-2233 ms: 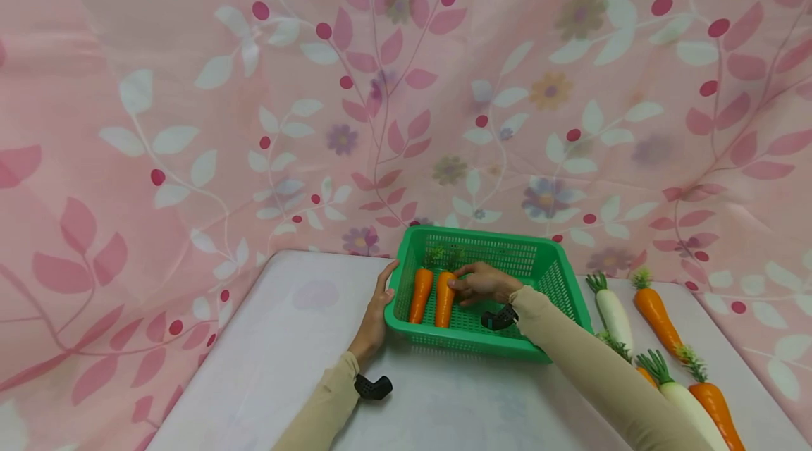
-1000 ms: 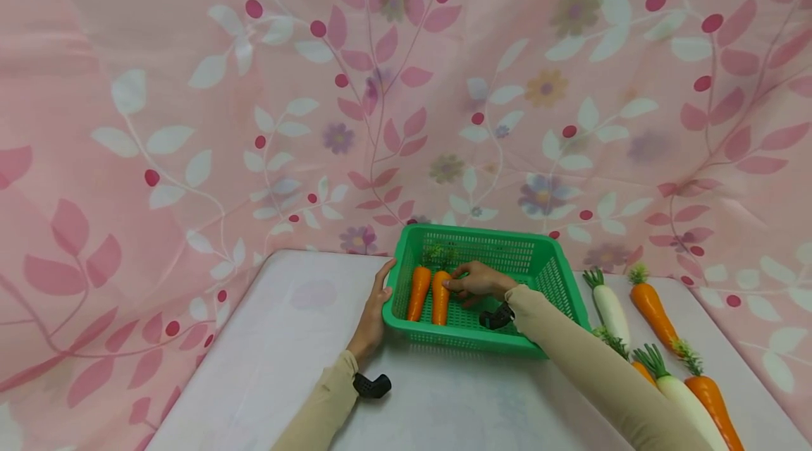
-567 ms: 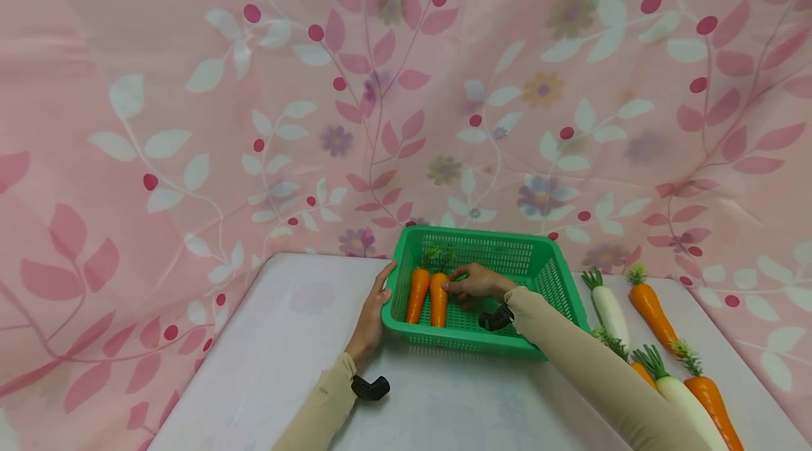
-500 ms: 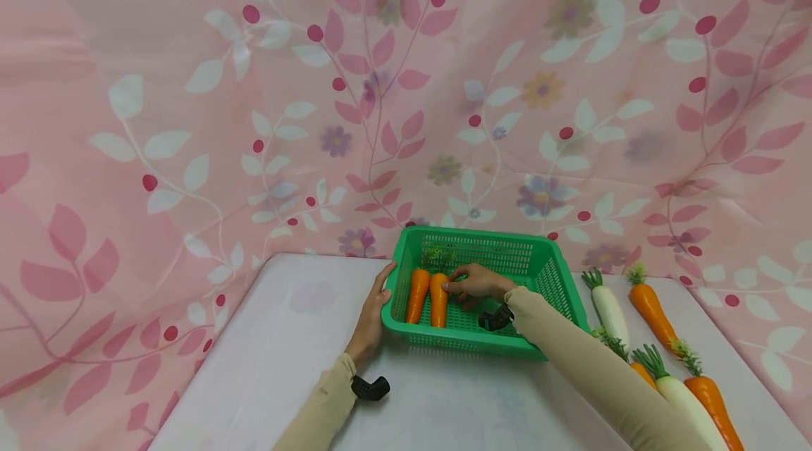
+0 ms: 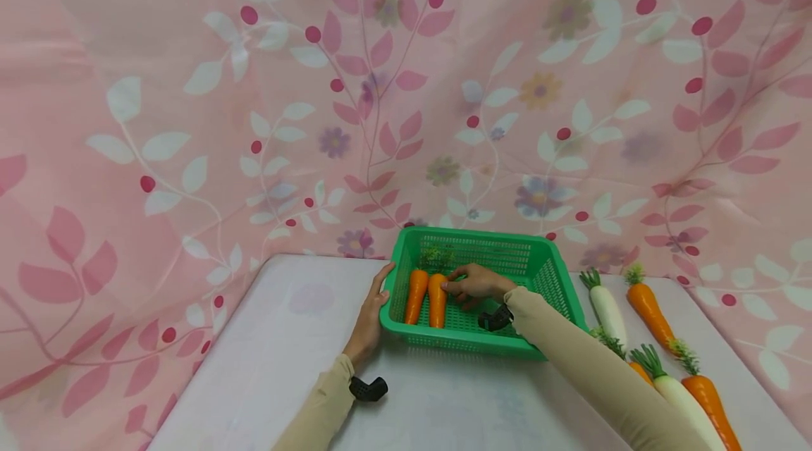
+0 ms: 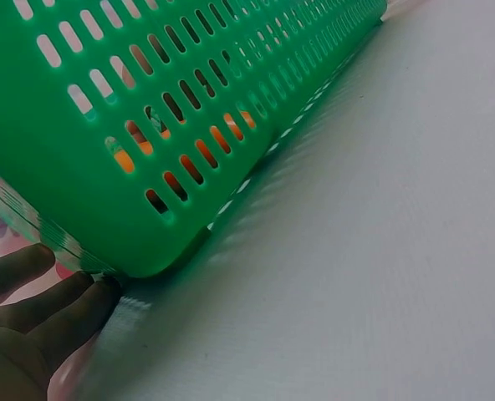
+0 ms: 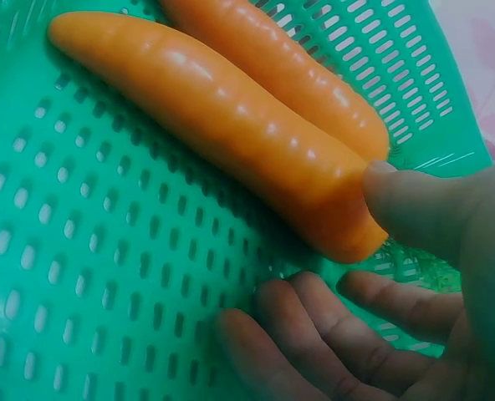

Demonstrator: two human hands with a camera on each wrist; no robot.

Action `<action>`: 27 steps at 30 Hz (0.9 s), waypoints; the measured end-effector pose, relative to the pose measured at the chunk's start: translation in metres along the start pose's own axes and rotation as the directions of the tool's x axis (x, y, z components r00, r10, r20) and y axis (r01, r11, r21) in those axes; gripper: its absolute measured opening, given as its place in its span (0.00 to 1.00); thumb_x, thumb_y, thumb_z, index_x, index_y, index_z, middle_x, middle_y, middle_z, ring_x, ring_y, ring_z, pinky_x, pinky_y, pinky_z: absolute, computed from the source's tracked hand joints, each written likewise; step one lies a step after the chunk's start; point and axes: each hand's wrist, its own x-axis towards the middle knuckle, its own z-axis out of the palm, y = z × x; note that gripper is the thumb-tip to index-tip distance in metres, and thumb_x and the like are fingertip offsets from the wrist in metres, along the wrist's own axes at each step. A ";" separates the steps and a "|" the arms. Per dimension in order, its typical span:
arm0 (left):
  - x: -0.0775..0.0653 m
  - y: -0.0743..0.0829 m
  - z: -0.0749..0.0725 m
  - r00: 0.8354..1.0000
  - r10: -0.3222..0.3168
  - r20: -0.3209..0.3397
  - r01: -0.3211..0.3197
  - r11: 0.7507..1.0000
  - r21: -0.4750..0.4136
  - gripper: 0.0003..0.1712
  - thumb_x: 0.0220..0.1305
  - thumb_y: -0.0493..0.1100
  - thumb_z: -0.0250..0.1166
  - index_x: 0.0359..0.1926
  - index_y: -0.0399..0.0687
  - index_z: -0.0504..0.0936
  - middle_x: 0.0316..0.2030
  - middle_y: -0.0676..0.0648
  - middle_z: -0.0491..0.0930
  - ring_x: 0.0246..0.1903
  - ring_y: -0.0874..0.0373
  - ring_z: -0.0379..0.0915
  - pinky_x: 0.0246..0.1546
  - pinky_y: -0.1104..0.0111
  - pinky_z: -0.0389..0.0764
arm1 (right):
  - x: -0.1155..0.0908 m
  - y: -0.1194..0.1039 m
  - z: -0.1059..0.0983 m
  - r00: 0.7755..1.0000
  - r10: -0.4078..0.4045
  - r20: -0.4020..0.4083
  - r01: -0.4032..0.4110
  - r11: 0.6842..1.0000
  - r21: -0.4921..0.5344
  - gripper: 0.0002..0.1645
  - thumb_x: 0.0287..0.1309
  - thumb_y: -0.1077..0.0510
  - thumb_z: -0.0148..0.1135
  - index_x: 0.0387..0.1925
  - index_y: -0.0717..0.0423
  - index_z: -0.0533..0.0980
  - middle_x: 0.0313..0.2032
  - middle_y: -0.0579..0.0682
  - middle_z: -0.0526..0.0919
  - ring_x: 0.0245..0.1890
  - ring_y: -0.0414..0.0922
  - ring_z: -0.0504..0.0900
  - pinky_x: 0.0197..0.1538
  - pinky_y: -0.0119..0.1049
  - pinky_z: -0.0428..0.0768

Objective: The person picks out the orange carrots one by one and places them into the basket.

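Observation:
Two shiny orange carrots lie side by side at the left of a green slotted basket (image 5: 476,345), the left carrot (image 5: 416,296) by the side wall. My right hand (image 5: 476,283) is inside the basket. In the right wrist view its thumb rests on the thick end of the right carrot (image 7: 231,125), while the other fingers stay apart from it, loosely bent over the basket floor. Outside, my left hand (image 5: 368,324) touches the basket's left end. Its fingers (image 6: 63,313) reach out along the wall near the lower corner in the left wrist view.
Right of the basket lie a white radish (image 5: 607,310), a second white radish (image 5: 688,405) and more carrots, one at the back (image 5: 652,313) and one in front (image 5: 712,402). The white table (image 5: 304,338) meets a pink floral cloth (image 5: 355,120) behind.
The right carrot has shifted slightly left, closer to the left carrot, with the right thumb following it. The left hand has stayed at the basket's end.

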 end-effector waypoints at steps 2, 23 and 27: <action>0.000 -0.001 0.000 1.000 0.000 0.001 0.000 1.000 0.004 0.32 0.84 0.55 0.38 0.84 0.70 0.56 0.85 0.54 0.51 0.84 0.47 0.45 0.79 0.33 0.44 | -0.003 0.000 -0.001 1.000 -0.009 -0.010 0.009 1.000 0.007 0.36 0.78 0.48 0.60 0.74 0.68 0.67 0.61 0.68 0.81 0.53 0.58 0.87 0.50 0.49 0.89; -0.002 0.002 0.001 1.000 0.027 -0.007 -0.027 1.000 0.009 0.32 0.85 0.52 0.37 0.85 0.65 0.55 0.85 0.50 0.50 0.84 0.44 0.42 0.78 0.31 0.41 | -0.067 -0.004 -0.064 0.988 -0.063 -0.140 0.071 0.996 0.047 0.35 0.79 0.48 0.59 0.74 0.67 0.69 0.67 0.72 0.77 0.63 0.67 0.81 0.57 0.56 0.86; -0.001 0.003 0.001 1.000 0.031 -0.002 -0.031 1.000 0.003 0.32 0.84 0.52 0.38 0.84 0.65 0.56 0.85 0.50 0.50 0.84 0.44 0.43 0.78 0.31 0.42 | -0.086 0.002 -0.081 0.979 -0.109 -0.173 0.112 0.994 0.003 0.35 0.79 0.46 0.58 0.73 0.66 0.70 0.66 0.70 0.78 0.62 0.66 0.83 0.55 0.54 0.87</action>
